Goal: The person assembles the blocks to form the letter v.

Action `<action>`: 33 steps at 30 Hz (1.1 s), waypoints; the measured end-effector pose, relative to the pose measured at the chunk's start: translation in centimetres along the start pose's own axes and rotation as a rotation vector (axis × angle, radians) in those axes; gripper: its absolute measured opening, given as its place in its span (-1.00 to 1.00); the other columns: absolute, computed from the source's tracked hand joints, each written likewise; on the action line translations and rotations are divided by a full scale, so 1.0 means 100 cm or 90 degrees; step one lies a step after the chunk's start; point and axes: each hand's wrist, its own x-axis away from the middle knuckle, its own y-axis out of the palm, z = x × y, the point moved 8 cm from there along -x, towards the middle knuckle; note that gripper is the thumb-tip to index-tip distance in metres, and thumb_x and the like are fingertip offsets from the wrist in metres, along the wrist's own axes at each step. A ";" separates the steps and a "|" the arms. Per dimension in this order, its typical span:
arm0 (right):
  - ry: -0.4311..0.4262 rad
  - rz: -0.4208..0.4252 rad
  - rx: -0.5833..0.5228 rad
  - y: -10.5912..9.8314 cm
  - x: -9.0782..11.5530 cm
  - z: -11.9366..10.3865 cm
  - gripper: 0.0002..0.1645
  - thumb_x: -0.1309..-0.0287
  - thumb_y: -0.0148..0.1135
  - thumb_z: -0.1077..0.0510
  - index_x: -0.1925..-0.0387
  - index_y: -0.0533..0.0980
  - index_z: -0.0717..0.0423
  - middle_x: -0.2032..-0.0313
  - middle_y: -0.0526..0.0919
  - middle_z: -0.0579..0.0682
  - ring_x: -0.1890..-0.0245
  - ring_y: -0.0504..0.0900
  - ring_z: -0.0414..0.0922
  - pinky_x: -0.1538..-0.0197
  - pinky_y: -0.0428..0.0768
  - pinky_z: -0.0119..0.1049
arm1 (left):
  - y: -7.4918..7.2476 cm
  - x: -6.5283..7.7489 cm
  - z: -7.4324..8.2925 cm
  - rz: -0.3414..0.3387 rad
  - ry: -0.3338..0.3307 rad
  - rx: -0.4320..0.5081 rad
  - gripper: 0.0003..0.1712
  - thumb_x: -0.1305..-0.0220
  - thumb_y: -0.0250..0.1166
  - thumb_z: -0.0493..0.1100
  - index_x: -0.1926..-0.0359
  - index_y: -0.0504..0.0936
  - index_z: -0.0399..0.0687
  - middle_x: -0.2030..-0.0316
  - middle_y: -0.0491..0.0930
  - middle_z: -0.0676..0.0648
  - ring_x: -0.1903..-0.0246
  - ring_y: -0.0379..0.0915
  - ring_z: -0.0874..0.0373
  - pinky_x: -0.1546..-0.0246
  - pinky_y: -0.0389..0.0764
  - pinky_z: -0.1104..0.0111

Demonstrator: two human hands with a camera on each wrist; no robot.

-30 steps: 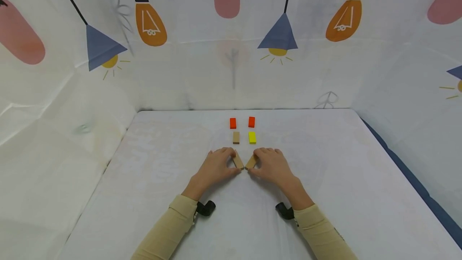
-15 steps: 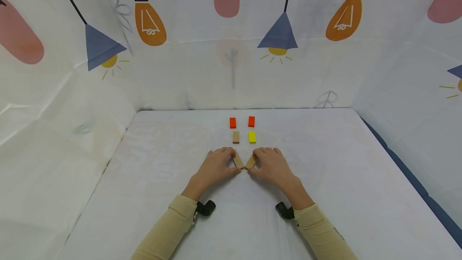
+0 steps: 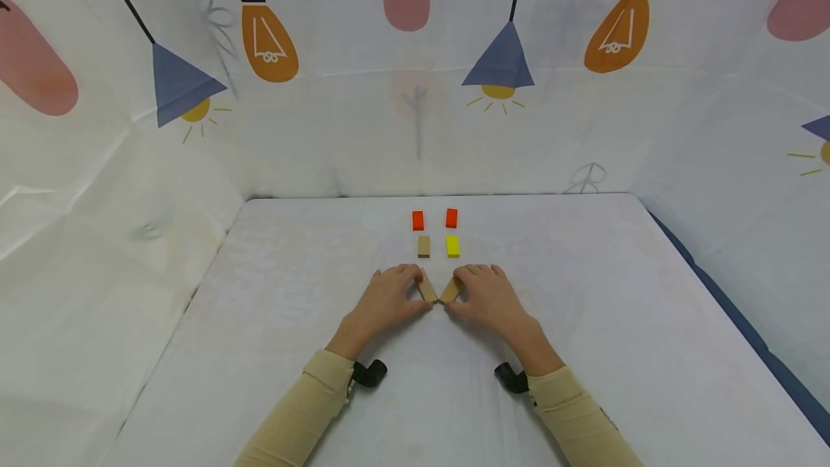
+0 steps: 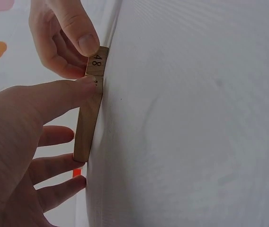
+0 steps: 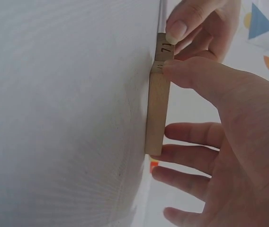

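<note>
My left hand (image 3: 385, 298) pinches a plain wooden block (image 3: 427, 288) lengthwise, thumb on its near end and fingertips at the far end. A second wooden block (image 3: 450, 291) is held the same way by my right hand (image 3: 489, 298). Both blocks rest on the table and slant into a V whose near ends meet. In the left wrist view, the right hand's block (image 4: 96, 61) shows "48" on its end. The right wrist view shows "71" on the end of the left hand's block (image 5: 164, 45); thumbs partly cover the ends.
Beyond the hands lie a wooden block (image 3: 424, 246) and a yellow block (image 3: 452, 246). Farther back are two red blocks, one on the left (image 3: 418, 220) and one on the right (image 3: 451, 218). A white table (image 3: 311, 236) meets a printed sheet (image 3: 363, 128) at its back edge.
The near ends of the two held blocks look very slightly closer together. Both hands otherwise keep their place and grip.
</note>
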 end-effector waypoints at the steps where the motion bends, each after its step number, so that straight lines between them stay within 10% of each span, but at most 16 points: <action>1: 0.000 -0.001 0.001 0.000 0.000 0.000 -0.48 -0.04 0.41 -0.23 0.07 0.54 -0.04 -0.10 0.65 0.01 -0.21 0.54 0.05 -0.37 0.30 0.18 | 0.000 0.000 0.000 0.000 0.000 0.000 -0.54 -0.12 0.46 0.17 0.05 0.55 0.12 -0.05 0.61 0.05 -0.08 0.54 0.09 -0.23 0.39 -0.19; 33: 0.000 -0.017 0.006 0.003 -0.002 0.000 -0.38 -0.07 0.40 -0.23 -0.07 0.52 0.00 -0.15 0.60 0.03 -0.22 0.52 0.07 -0.34 0.34 0.15 | 0.003 -0.001 -0.002 -0.004 0.004 0.005 -0.59 -0.11 0.46 0.18 0.14 0.53 0.17 -0.09 0.59 0.05 -0.16 0.52 0.07 -0.25 0.33 -0.26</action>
